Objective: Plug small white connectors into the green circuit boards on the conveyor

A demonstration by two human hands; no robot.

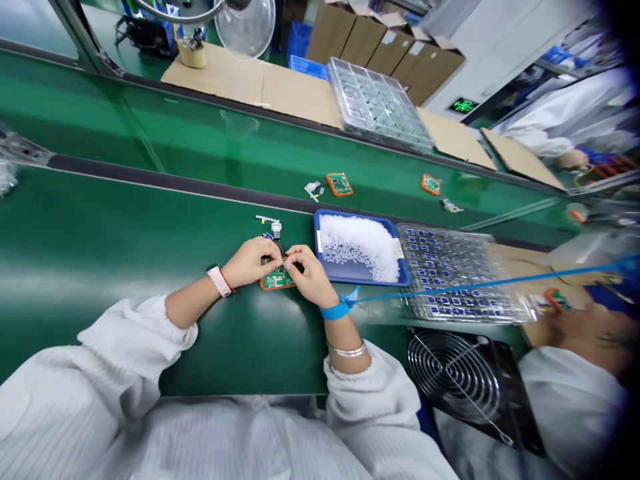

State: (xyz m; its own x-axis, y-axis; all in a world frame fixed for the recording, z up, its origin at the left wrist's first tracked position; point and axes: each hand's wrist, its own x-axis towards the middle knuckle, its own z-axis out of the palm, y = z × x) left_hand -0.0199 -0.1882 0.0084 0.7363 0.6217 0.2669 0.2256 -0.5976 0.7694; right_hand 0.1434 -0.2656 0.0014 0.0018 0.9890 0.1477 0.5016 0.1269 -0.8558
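Note:
A green circuit board in an orange frame (275,279) lies on the green bench in front of me. Over its upper part, my left hand (256,261) and my right hand (311,279) meet, thumbs and fingertips pinched close together. Whatever is between the fingertips is too small to make out. Just beyond the board, a white connector (276,228) on a short dark cable and a thin white strip (267,219) rest on the bench. A blue wrist strap (336,310) circles my right wrist, its cord running off to the right.
Right of my hands sits a blue tray (345,272) of small white pieces, then clear plastic trays (450,273) with blue parts. Framed boards (339,185) lie on the strip behind. A co-worker's hand (593,333) and a fan (455,377) are at right.

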